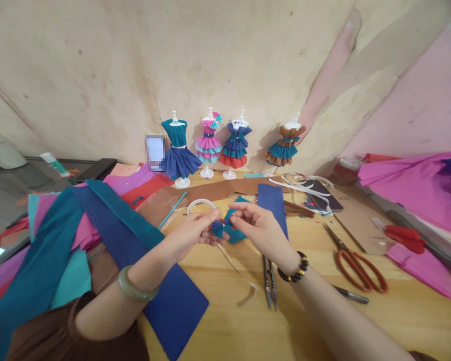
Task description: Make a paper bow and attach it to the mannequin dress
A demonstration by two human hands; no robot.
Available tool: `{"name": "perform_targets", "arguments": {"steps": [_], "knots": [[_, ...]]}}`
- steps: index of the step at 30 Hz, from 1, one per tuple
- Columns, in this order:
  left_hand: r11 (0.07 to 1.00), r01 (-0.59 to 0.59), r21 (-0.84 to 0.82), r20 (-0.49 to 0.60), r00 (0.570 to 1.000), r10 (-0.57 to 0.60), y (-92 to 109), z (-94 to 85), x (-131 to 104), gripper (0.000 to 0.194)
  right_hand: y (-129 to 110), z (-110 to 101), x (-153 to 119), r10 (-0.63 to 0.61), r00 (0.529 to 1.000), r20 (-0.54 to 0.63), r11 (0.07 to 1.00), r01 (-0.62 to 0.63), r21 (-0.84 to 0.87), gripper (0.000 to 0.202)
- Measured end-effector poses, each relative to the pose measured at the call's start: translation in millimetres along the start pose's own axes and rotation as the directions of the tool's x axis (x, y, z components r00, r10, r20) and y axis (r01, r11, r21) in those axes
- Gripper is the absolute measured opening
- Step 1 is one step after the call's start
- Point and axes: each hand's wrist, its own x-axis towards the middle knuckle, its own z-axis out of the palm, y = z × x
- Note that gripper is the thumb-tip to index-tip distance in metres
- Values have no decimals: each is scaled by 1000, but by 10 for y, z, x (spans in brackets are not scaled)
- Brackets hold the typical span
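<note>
Above the middle of the table my left hand (201, 231) pinches a small pleated fan (218, 228) in blue and teal between thumb and fingers. Just right of it, my right hand (251, 223) has thumb and index finger drawn together; what sits between their tips is too small to make out. A thin pale strip (231, 263) runs down from below the left hand toward the table. Beneath the hands lie a teal paper piece (236, 235) and a white ring of cord or tape (201, 201), both partly covered.
Small dress forms in pleated paper dresses, including a teal-and-blue one (180, 158), stand along the wall. Thread snips (270, 286), orange-handled scissors (361, 265) and a dark pen (351, 295) lie to the right. Blue paper (180, 306) and coloured sheets spread left. A phone (156, 152) leans behind.
</note>
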Motion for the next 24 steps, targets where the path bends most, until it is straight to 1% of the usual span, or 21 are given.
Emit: {"name": "perform_targets", "arguments": {"steps": [2,6,8,10,12,14,17,19,21,24], "knots": [[999,-15,28,4,1000,15,7,-1,-7,43,0,-1,0,0,1000,16,1000,0,10,29],[992,-42,118,45,998,37,11,3,-16,27,3,12,-7,13,998,55,1000,-14,22,30],[987,-39,158,25,999,36,0,8,-13,21,-4,19,-8,18,998,54,1000,-19,15,30],[986,-48,162,-3,999,49,-13,9,-3,18,-19,19,-3,19,999,28,999,-20,33,32],[994,-63,87,-28,997,65,-19,-1,11,17,-40,12,5,21,1000,-19,998,-20,65,35],[996,-59,-60,-54,997,56,-13,-15,22,18,-59,6,9,31,997,-65,997,-26,74,36],[967,-34,-252,-67,998,18,16,-20,21,19,-68,24,-2,54,996,-64,998,-52,39,32],[952,-28,-304,-86,996,2,34,-1,9,18,-59,61,-23,64,998,-22,998,-64,-1,30],[949,-21,-316,-97,995,-11,38,28,-4,16,-46,104,-46,50,999,12,998,-49,-45,27],[947,2,-322,-85,996,-31,13,62,-11,17,-43,138,-67,19,1000,18,993,-17,-117,21]]}}
